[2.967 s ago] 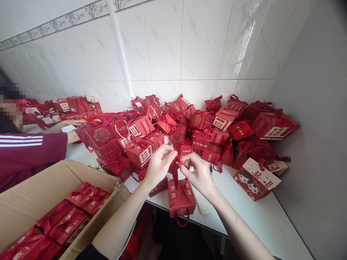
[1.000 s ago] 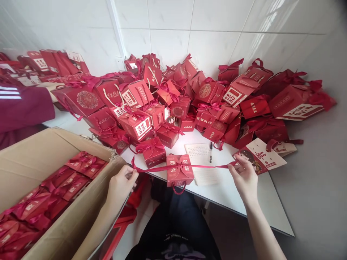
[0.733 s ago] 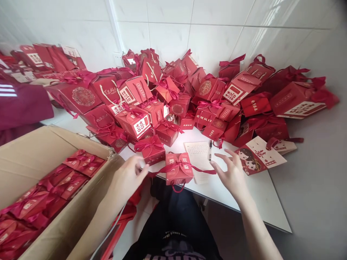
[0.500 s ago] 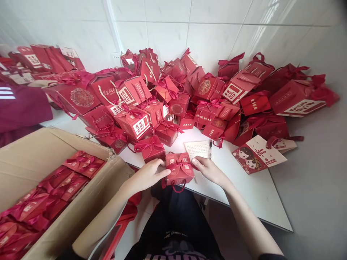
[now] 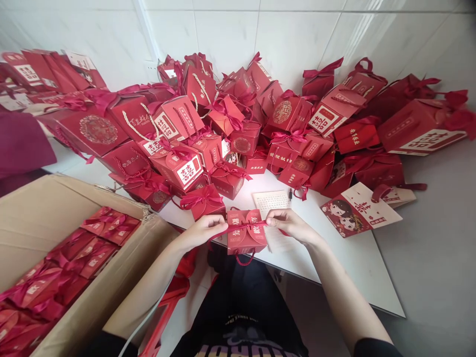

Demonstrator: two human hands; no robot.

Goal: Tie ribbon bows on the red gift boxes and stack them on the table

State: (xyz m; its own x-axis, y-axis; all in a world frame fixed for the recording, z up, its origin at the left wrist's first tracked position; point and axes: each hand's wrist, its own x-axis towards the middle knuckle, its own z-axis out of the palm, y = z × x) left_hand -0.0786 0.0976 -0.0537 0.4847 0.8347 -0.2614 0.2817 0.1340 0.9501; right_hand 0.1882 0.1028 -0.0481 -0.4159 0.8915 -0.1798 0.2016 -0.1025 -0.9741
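A small red gift box (image 5: 246,243) with pale lettering and a twisted cord handle sits at the table's front edge, right before me. Across its top runs a dark red ribbon (image 5: 247,226), crossed over at the middle and stretched out to both sides. My left hand (image 5: 206,229) pinches one end of the ribbon at the box's left. On the other side, my right hand (image 5: 289,224) pinches the other end. Just behind my left hand stands another red box (image 5: 204,202) tied with a bow.
Many red gift boxes (image 5: 186,171) are heaped along the wall. A notepad (image 5: 270,199) with a pen (image 5: 290,194) lies behind my right hand. Printed cards (image 5: 359,210) rest at right. A cardboard carton (image 5: 92,297) of bowed boxes stands at left. A purple sleeve (image 5: 26,144) shows far left.
Both hands have drawn apart, pulling the ribbon taut across the box top. The fingers have gone from resting by the box to pinching the ribbon ends.
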